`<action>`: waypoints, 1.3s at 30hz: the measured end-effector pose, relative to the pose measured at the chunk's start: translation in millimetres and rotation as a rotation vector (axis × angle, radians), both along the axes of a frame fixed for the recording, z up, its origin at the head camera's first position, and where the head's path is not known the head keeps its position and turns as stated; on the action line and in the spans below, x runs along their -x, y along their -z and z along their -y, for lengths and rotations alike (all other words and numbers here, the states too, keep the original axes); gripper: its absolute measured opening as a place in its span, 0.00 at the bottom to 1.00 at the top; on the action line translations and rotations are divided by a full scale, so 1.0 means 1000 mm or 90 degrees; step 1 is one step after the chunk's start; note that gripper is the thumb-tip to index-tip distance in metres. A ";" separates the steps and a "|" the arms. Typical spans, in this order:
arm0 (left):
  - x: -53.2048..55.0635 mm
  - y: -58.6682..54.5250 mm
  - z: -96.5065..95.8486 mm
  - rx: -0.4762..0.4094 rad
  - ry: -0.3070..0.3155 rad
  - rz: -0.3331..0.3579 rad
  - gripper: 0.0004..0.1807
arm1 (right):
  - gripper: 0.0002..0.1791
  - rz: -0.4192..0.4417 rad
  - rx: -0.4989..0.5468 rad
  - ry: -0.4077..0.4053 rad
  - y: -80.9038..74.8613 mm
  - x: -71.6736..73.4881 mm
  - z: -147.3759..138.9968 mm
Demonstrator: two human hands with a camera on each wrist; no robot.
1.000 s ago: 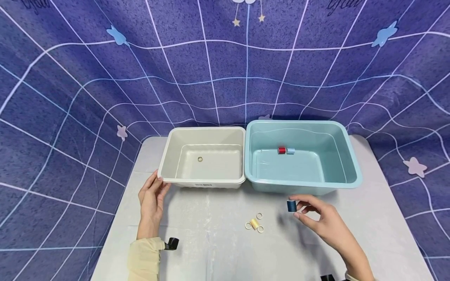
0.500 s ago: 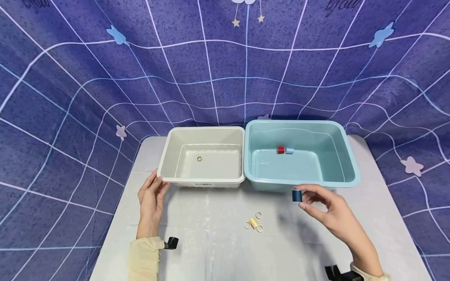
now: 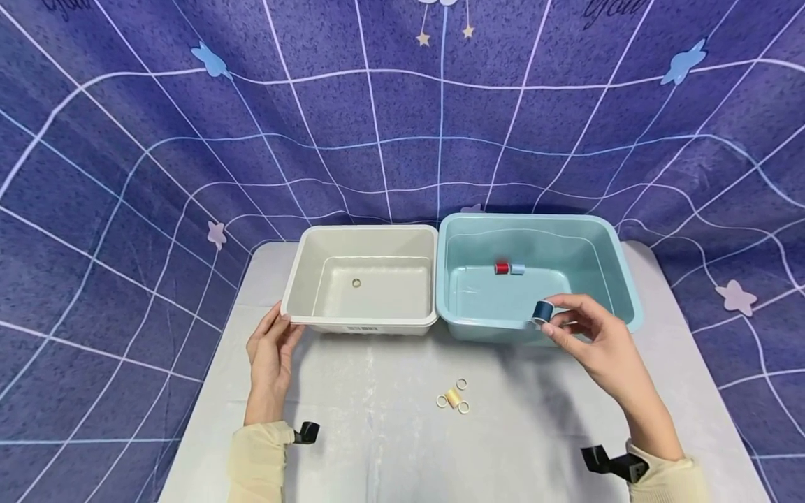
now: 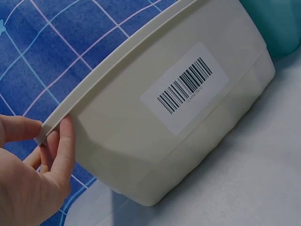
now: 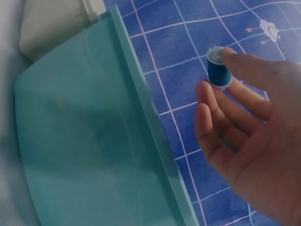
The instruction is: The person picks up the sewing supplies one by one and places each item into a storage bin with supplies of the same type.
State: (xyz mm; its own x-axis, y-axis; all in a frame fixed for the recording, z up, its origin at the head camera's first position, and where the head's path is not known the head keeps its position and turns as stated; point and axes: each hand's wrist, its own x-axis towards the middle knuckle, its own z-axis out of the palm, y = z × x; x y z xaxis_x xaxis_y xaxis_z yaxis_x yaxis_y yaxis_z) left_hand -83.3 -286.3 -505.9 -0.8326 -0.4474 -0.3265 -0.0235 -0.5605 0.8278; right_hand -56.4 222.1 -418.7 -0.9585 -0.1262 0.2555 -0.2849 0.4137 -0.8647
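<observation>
My right hand (image 3: pixel 594 339) pinches a dark blue thread spool (image 3: pixel 543 311) by its ends, between thumb and finger, over the front rim of the teal bin (image 3: pixel 534 330). In the right wrist view the spool (image 5: pixel 219 70) is held above the rim. A red thread spool (image 3: pixel 501 268) and a light blue thread spool (image 3: pixel 517 269) lie side by side in that bin. With thumb and fingers my left hand (image 3: pixel 270 356) grips the front left corner of the off-white bin (image 3: pixel 358 323). The left wrist view shows the thumb over its rim (image 4: pixel 94 84). Inside it lies one small ring (image 3: pixel 356 283).
On the table (image 3: pixel 390 447), in front of the bins, lie a yellow thread spool (image 3: pixel 453 398) and three pale rings, one being the ring (image 3: pixel 462 384) behind it. The bins stand side by side against a blue patterned curtain (image 3: pixel 402 161). A barcode label (image 4: pixel 185 89) marks the off-white bin.
My right hand has carried the dark blue spool forward and slightly right, from in front of the teal bin to over its front rim, tilting it. My left hand stays on the off-white bin.
</observation>
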 end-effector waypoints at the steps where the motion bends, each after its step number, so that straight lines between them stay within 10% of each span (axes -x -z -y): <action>1: 0.000 0.000 0.000 0.002 -0.001 0.001 0.26 | 0.20 0.006 -0.002 0.006 0.000 0.002 0.000; 15: 0.003 0.000 -0.001 -0.001 -0.004 -0.001 0.26 | 0.22 0.154 -0.020 0.072 -0.003 0.044 -0.006; 39: 0.002 0.002 0.000 -0.013 -0.008 -0.007 0.24 | 0.37 0.341 -0.093 0.029 -0.014 0.137 -0.016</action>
State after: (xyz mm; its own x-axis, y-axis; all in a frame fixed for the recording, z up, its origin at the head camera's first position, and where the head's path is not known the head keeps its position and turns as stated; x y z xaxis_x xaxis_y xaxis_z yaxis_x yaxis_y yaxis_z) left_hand -85.1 -286.2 -507.6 -0.8304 -0.4516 -0.3262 -0.0065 -0.5776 0.8163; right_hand -193.0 238.0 -405.0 -0.9548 -0.0794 -0.2866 0.1999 0.5420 -0.8162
